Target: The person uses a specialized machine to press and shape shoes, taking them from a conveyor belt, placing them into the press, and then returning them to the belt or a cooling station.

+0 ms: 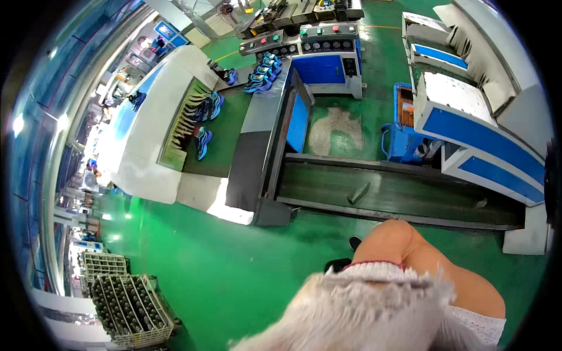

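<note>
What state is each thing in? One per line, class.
Hands: out of view.
Nearer belt: bearing a grayish piece; running or stopped, unclear.
Shoes on the ledge: lined in a row.
Nearest shoe: resting on the farther belt.
Strip curtain: hanging.
Wire cart: loaded with dark pieces.
Fan: cannot tell if spinning.

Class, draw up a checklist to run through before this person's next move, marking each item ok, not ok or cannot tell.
1. Right hand free: cannot tell; it is close to the camera and its fingers are unclear.
2. Both hands in view: not ok; the left is out of frame.
3. Low belt free of loose pieces: not ok; a grey piece lies on it.
4. Shoes lined up on the ledge: ok.
5. Front shoe clear of the fringe: cannot tell; its far side is dark.
6. Belts stopped: cannot tell from one still.
</note>
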Action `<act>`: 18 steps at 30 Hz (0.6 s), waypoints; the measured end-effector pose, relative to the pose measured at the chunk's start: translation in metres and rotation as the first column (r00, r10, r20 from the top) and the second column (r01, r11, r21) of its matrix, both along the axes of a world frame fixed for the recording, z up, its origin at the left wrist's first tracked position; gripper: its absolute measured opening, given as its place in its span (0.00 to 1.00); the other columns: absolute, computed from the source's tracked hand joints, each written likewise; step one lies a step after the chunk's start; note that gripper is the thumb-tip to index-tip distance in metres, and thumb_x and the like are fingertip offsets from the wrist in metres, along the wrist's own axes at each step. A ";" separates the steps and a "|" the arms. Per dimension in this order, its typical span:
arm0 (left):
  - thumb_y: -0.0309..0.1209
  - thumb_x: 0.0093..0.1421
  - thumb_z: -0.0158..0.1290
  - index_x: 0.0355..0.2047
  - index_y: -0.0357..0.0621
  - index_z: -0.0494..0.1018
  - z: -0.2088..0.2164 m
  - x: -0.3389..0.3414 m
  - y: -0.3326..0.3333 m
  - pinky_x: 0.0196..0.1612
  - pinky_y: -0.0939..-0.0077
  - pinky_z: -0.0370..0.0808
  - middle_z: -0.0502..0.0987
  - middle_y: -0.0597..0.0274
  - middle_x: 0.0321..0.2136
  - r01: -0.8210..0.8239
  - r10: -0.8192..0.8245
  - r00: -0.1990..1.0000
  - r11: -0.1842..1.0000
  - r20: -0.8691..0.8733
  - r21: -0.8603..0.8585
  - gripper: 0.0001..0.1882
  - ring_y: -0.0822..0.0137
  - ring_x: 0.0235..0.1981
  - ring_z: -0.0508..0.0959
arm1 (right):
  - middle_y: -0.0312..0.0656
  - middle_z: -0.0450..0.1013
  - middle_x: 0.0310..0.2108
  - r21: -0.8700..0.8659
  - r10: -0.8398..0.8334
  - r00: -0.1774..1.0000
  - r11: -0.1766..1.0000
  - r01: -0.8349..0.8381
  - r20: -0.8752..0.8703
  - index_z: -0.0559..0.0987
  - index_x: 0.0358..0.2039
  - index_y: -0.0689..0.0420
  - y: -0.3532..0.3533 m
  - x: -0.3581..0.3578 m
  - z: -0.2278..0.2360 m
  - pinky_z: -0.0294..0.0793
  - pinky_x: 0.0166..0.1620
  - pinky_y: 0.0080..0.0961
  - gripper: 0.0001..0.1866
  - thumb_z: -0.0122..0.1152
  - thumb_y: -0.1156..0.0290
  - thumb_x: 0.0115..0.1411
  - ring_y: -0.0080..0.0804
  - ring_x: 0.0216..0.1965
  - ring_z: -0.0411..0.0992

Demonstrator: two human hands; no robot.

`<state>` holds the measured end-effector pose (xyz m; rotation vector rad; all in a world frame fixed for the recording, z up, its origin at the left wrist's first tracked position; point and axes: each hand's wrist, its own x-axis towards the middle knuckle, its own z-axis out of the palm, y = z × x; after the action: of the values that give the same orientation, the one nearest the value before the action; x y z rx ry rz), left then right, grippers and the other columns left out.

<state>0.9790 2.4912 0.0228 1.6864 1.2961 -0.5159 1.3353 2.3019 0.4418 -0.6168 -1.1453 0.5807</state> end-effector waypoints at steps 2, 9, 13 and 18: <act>0.46 0.66 0.58 0.62 0.39 0.71 0.005 0.012 0.027 0.49 0.63 0.79 0.81 0.50 0.49 0.003 -0.003 1.000 1.000 -0.006 -0.027 0.30 0.58 0.45 0.82 | 0.45 0.72 0.59 -0.013 -0.045 0.999 0.999 0.045 -0.013 0.74 0.62 0.56 0.023 0.015 -0.003 0.67 0.64 0.42 0.30 0.60 0.48 0.68 0.40 0.60 0.69; 0.49 0.65 0.58 0.63 0.40 0.71 -0.015 0.088 0.148 0.55 0.60 0.77 0.80 0.49 0.54 0.016 -0.010 0.997 0.997 0.080 -0.073 0.33 0.55 0.50 0.82 | 0.43 0.73 0.59 0.043 -0.150 0.988 0.988 0.149 0.040 0.74 0.62 0.55 0.145 0.100 -0.020 0.68 0.63 0.39 0.29 0.61 0.49 0.68 0.37 0.59 0.70; 0.50 0.63 0.59 0.64 0.40 0.71 -0.026 0.120 0.264 0.59 0.58 0.76 0.79 0.48 0.56 -0.028 0.032 0.973 0.999 0.227 -0.022 0.35 0.53 0.52 0.81 | 0.41 0.73 0.59 0.219 -0.222 0.970 0.956 0.197 0.097 0.74 0.62 0.55 0.233 0.132 0.006 0.69 0.63 0.37 0.29 0.61 0.50 0.68 0.35 0.58 0.70; 0.42 0.67 0.58 0.60 0.34 0.71 0.044 0.259 0.366 0.43 0.68 0.84 0.81 0.50 0.49 -0.205 0.213 0.939 0.977 0.271 -0.060 0.28 0.62 0.46 0.83 | 0.49 0.68 0.66 0.153 -0.621 0.630 0.758 0.634 0.465 0.68 0.67 0.60 0.311 0.212 0.028 0.65 0.67 0.43 0.36 0.58 0.48 0.69 0.46 0.65 0.66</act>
<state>1.2384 2.8569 0.0672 1.5105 1.2355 -0.1663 1.5471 2.6133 0.4696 -1.1751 -1.2868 -0.1996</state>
